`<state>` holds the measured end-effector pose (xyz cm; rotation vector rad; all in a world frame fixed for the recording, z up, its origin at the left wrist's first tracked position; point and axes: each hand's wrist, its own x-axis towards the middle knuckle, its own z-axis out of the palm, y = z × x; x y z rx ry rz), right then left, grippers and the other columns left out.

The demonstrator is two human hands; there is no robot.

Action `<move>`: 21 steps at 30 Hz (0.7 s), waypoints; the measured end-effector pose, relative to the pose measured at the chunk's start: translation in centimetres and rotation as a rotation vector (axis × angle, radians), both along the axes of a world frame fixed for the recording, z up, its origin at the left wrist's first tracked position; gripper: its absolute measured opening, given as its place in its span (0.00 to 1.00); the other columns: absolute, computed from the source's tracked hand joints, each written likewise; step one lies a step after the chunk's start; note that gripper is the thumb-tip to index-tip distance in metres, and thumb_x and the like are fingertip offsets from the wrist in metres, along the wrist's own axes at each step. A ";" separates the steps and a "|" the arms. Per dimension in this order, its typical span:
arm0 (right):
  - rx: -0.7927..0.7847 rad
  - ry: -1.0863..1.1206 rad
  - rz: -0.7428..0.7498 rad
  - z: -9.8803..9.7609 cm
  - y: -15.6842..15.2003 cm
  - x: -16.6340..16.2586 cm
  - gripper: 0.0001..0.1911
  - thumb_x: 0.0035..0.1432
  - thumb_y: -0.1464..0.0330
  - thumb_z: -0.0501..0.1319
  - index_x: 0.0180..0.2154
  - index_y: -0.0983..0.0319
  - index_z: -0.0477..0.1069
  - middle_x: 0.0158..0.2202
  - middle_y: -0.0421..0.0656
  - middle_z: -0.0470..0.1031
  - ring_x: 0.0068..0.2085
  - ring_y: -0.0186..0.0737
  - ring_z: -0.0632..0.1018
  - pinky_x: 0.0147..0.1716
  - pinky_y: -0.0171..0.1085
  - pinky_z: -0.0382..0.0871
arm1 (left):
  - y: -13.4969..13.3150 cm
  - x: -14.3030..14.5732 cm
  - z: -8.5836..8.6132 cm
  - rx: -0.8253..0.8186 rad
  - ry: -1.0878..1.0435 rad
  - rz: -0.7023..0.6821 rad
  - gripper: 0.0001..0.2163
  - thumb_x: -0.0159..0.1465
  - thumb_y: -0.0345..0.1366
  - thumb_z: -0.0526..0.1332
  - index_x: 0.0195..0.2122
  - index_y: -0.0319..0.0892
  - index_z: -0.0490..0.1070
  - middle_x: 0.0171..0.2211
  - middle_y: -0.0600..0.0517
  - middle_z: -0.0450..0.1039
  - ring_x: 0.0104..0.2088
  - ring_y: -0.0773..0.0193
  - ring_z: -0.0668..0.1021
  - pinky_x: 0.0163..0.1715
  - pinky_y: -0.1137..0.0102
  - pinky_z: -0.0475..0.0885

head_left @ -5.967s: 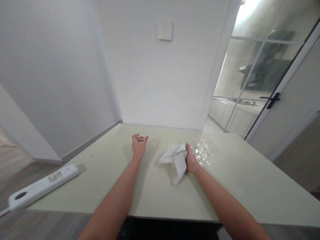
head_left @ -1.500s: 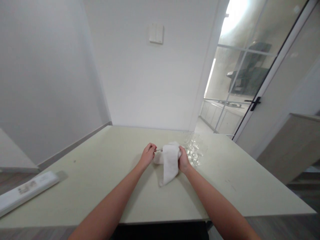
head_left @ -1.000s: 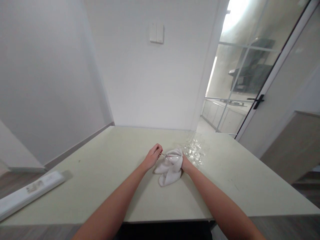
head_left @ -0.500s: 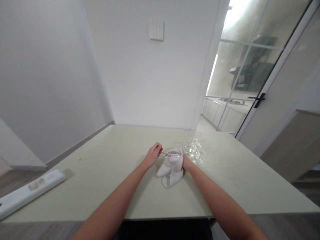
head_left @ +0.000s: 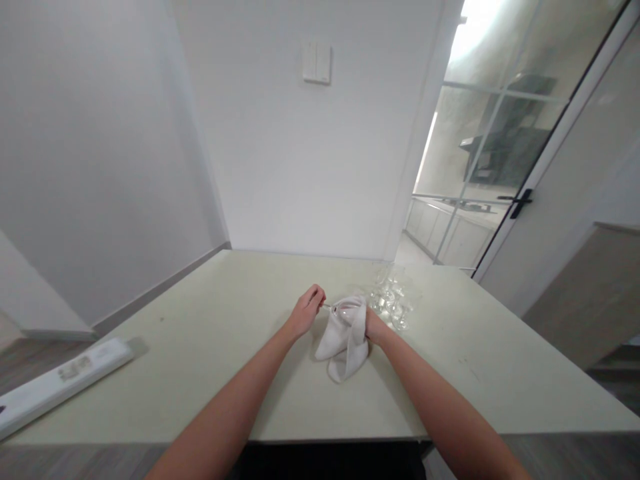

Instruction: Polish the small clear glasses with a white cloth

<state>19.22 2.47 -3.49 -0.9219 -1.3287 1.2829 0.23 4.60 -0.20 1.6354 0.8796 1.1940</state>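
Note:
My left hand [head_left: 304, 313] pinches the thin stem of a clear stemmed glass [head_left: 344, 308] that lies sideways over the middle of the pale table [head_left: 210, 353]. The glass bowl is wrapped in a white cloth [head_left: 345, 337], and my right hand [head_left: 374, 327] is closed on the cloth around the bowl. The cloth's loose end hangs down onto the table. Just beyond my right hand stands a cluster of several clear glasses [head_left: 393, 300].
A long white box [head_left: 60, 383] lies at the table's left edge. A white wall with a light switch [head_left: 317, 63] stands behind the table. On the right, a glass door with a black handle [head_left: 517, 200] opens toward a kitchen.
Six seconds ago my left hand held something small apart from the cloth. The hands have since come together on the glass; the cloth has shifted and hangs lower over the last second.

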 end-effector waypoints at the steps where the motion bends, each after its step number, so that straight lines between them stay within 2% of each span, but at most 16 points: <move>1: 0.003 0.001 0.004 0.0 0.0 0.0 0.16 0.43 0.58 0.69 0.32 0.61 0.77 0.31 0.45 0.80 0.40 0.48 0.78 0.44 0.45 0.72 | 0.0 0.0 0.0 0.001 0.000 -0.003 0.16 0.63 0.50 0.53 0.29 0.42 0.61 0.23 0.57 0.58 0.22 0.71 0.61 0.19 0.76 0.56; 4: -0.018 0.022 0.009 0.1 0.0 0.0 0.18 0.43 0.56 0.69 0.33 0.61 0.77 0.31 0.45 0.80 0.40 0.49 0.78 0.44 0.45 0.71 | 0.0 0.1 0.0 -0.028 -0.020 0.004 0.15 0.63 0.49 0.53 0.29 0.42 0.62 0.22 0.57 0.58 0.21 0.72 0.61 0.19 0.77 0.55; 8: -0.201 0.148 0.010 0.8 -0.1 0.0 0.22 0.48 0.48 0.62 0.32 0.60 0.77 0.30 0.45 0.80 0.40 0.49 0.79 0.43 0.45 0.72 | 0.3 0.2 0.2 -0.126 -0.090 0.066 0.15 0.61 0.48 0.53 0.27 0.42 0.61 0.21 0.59 0.57 0.18 0.73 0.59 0.16 0.77 0.52; 12: -0.302 0.193 0.019 1.4 -0.1 0.3 0.24 0.51 0.47 0.58 0.32 0.61 0.77 0.29 0.44 0.79 0.38 0.48 0.79 0.40 0.43 0.73 | 0.6 -0.1 0.3 -0.212 -0.184 0.134 0.13 0.60 0.47 0.53 0.28 0.43 0.60 0.19 0.60 0.55 0.15 0.74 0.57 0.14 0.77 0.49; 17: -0.212 0.074 0.030 1.0 -0.2 0.3 0.22 0.44 0.56 0.67 0.41 0.58 0.75 0.31 0.40 0.80 0.36 0.45 0.79 0.35 0.38 0.73 | 0.4 -0.3 0.4 -0.199 -0.183 0.121 0.13 0.61 0.46 0.54 0.28 0.42 0.60 0.19 0.60 0.54 0.15 0.75 0.57 0.15 0.77 0.48; 21: -0.050 -0.117 0.082 -0.1 0.0 0.3 0.19 0.41 0.63 0.69 0.38 0.61 0.75 0.33 0.43 0.80 0.38 0.45 0.78 0.39 0.41 0.73 | 0.2 -0.1 0.2 -0.112 -0.060 0.088 0.14 0.62 0.47 0.53 0.27 0.42 0.61 0.20 0.59 0.56 0.18 0.73 0.59 0.16 0.77 0.52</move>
